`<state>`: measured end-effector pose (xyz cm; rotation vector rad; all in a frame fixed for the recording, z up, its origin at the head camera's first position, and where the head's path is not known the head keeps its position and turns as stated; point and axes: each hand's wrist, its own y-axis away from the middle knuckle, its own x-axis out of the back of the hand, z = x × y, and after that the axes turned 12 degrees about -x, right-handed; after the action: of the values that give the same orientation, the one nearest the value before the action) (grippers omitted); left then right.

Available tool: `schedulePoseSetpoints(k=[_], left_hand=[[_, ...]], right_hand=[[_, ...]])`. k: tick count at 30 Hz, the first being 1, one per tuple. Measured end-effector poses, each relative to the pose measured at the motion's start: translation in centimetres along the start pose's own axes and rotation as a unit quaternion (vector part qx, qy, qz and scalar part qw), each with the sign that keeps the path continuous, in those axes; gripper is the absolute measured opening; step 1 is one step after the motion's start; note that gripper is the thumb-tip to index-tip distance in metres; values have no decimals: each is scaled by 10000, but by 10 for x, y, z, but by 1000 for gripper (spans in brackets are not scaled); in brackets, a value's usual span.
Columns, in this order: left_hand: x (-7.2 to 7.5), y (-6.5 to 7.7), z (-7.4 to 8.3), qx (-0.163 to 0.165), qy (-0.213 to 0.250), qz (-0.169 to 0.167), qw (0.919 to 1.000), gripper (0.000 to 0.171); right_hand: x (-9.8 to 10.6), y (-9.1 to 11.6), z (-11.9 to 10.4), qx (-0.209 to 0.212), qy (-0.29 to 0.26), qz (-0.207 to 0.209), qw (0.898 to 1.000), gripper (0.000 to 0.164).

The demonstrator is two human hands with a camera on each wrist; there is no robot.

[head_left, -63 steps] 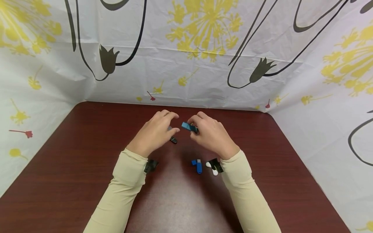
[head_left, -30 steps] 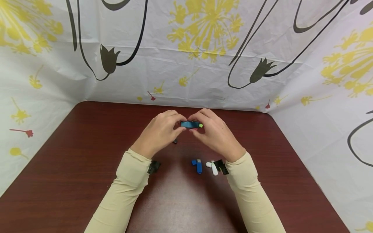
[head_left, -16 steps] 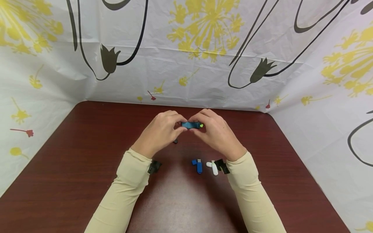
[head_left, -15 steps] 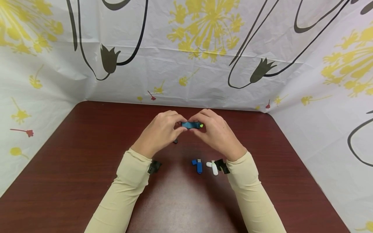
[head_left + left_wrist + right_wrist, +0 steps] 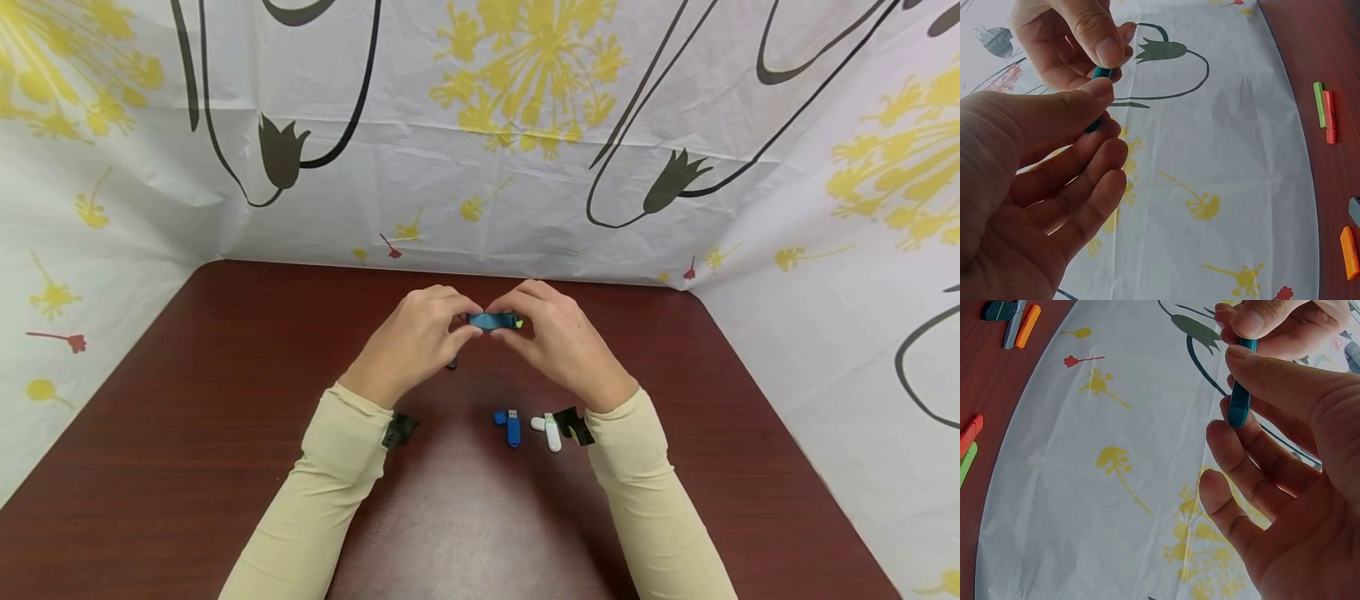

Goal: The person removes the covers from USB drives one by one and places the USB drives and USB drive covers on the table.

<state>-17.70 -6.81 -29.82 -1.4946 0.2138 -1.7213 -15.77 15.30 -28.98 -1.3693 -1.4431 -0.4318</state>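
In the head view both hands meet above the far half of the table, holding one small, glossy teal USB stick [image 5: 491, 322] level between them. The left hand [image 5: 415, 340] pinches its left end between thumb and index finger. Its other end is gripped by the thumb and fingers of the right hand [image 5: 553, 342]. In the right wrist view the teal USB stick [image 5: 1240, 407] juts below the right thumb, its connector not showing. Most of it is covered by fingertips in the left wrist view. Nearer on the table lie an uncapped blue USB stick [image 5: 513, 430] and an uncapped white one [image 5: 552, 433].
A blue cap [image 5: 499, 418] and a white cap [image 5: 537, 423] lie beside their sticks. Beyond the hands are red [image 5: 1330, 117], green [image 5: 1319, 103] and orange [image 5: 1350, 252] sticks, plus a grey one [image 5: 1015, 324]. A patterned white sheet [image 5: 480, 225] rises behind the table.
Two seconds ago the right hand alone held the teal USB stick, with the left hand apart from it. The left hand then came in and pinched its left end. Since then both have barely moved.
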Motion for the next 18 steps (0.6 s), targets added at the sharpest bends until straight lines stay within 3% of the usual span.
schedulePoseSetpoints(k=[10,18], left_hand=[[4,1,-3,11,-161,-126,9998,21],[36,19,-25,874,-659,599,9922,21]], right_hand=[[3,-1,5,8,47,-1,10000,24],[28,6,36,-645,285,524,9961,21]])
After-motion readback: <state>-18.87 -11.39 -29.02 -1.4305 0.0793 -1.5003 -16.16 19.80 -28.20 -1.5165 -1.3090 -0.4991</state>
